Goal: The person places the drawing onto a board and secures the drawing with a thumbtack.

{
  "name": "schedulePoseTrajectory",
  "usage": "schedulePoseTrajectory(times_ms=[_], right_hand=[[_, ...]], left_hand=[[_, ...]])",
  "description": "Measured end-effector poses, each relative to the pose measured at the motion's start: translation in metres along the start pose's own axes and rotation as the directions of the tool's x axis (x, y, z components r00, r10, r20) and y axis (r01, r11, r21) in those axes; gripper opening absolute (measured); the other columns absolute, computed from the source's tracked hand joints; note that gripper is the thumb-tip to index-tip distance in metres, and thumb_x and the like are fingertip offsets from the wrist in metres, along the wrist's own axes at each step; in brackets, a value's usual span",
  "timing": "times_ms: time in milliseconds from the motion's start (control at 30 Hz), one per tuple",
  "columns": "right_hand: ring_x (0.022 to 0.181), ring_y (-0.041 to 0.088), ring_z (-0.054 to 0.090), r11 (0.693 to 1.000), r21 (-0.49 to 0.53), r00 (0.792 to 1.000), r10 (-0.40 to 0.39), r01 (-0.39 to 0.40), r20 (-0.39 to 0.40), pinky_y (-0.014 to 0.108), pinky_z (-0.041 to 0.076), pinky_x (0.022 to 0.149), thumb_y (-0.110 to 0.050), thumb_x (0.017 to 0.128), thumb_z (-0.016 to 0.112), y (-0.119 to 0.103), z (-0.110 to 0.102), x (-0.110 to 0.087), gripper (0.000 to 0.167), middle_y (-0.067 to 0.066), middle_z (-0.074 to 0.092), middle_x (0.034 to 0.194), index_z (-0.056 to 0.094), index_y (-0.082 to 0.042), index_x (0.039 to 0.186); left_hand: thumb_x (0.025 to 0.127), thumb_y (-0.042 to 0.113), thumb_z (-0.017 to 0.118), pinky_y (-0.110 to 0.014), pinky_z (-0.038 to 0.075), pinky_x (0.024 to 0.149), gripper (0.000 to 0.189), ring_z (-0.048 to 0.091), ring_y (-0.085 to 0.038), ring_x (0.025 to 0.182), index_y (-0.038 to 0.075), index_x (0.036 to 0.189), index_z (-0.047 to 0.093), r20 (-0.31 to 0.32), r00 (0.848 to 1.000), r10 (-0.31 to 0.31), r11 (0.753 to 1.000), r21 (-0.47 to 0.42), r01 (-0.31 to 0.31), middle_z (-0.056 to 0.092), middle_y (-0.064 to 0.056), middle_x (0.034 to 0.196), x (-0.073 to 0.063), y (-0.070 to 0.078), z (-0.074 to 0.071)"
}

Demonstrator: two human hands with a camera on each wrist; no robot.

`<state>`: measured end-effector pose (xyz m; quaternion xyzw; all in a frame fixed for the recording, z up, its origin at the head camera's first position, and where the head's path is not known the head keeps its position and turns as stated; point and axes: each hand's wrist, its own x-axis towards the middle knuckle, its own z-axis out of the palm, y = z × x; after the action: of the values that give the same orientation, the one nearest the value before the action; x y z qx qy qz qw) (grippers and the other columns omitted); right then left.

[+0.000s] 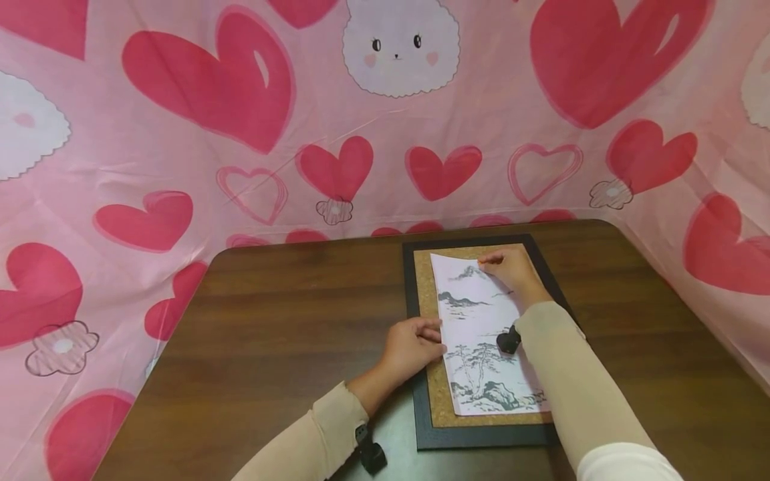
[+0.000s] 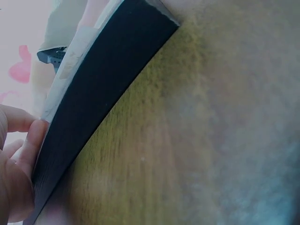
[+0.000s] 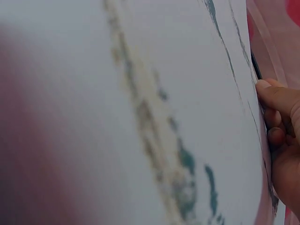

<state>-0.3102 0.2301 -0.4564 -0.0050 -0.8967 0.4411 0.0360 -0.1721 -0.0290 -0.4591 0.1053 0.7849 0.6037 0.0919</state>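
Note:
A white paper sheet [image 1: 475, 321] printed with ink mountains, pines and rocks lies over a cork board [image 1: 442, 401] with a black frame [image 1: 424, 427]. My left hand [image 1: 412, 344] pinches the sheet's left edge near mid-height, thumb below the fingers. At the top edge, my right hand [image 1: 511, 270] pinches the paper between thumb and finger; a small orange spot shows at those fingertips. The right forearm covers much of the sheet's right side. In the right wrist view, the paper [image 3: 206, 108] bends beside the right hand [image 3: 283, 126].
The framed board rests on a dark brown wooden table [image 1: 283, 321], right of its middle. Behind and beside the table hangs a pink cloth [image 1: 373, 127] with red hearts. Small black cameras [image 1: 509, 341] are strapped to both wrists.

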Motion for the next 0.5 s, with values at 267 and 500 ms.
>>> schedulePoseTrajectory(times_ms=[267, 500], right_hand=[[0.103, 0.035, 0.06, 0.997, -0.056, 0.999, -0.043, 0.044, 0.024, 0.046, 0.047, 0.092, -0.005, 0.089, 0.071, -0.006, -0.002, 0.0, 0.018, 0.022, 0.069, 0.106, 0.074, 0.004, 0.104], [0.103, 0.034, 0.059, 0.999, -0.053, 0.997, 0.007, -0.003, 0.071, 0.046, 0.049, 0.092, -0.002, 0.089, 0.07, -0.014, -0.004, 0.001, 0.019, 0.022, 0.069, 0.107, 0.073, 0.004, 0.106]], left_hand=[[0.078, 0.0, 0.078, -0.025, 0.057, 0.06, 0.037, 0.068, -0.012, 0.069, 0.001, 0.114, 0.07, 0.009, 1.0, 0.008, 1.0, -0.015, -0.008, 0.071, -0.005, 0.085, 0.0, -0.001, 0.0], [0.078, -0.002, 0.077, -0.026, 0.057, 0.059, 0.037, 0.068, -0.012, 0.068, 0.0, 0.113, 0.069, 0.01, 1.0, 0.01, 1.0, -0.03, -0.009, 0.072, -0.006, 0.085, -0.001, 0.0, -0.001]])
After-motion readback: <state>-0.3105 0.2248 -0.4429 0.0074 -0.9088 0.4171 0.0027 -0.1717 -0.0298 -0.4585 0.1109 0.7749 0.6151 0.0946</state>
